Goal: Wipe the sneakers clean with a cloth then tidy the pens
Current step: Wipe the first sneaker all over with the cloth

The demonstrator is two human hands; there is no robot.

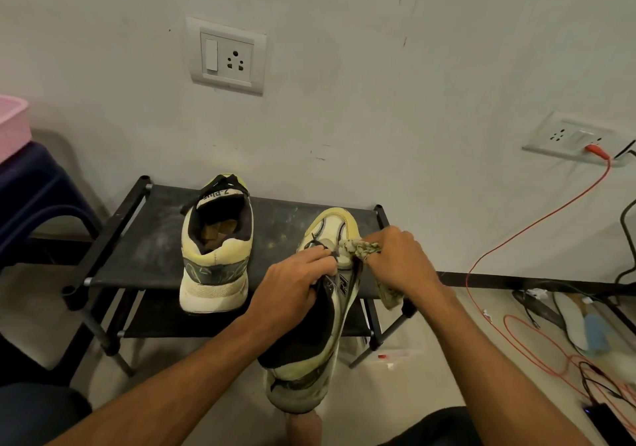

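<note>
A pale yellow and white sneaker is held up in front of me, toe pointing away, over the front right of the black shoe rack. My left hand grips it at the laces and tongue. My right hand holds a crumpled patterned cloth against the right side of the toe area; the cloth's tail hangs below that wrist. The second sneaker stands on the rack's top shelf to the left, heel toward me. No pens can be made out.
The rack stands against a white wall with a socket plate. A blue chair with a pink basket is at the left. Red and black cables, an insole and small items lie on the floor at the right.
</note>
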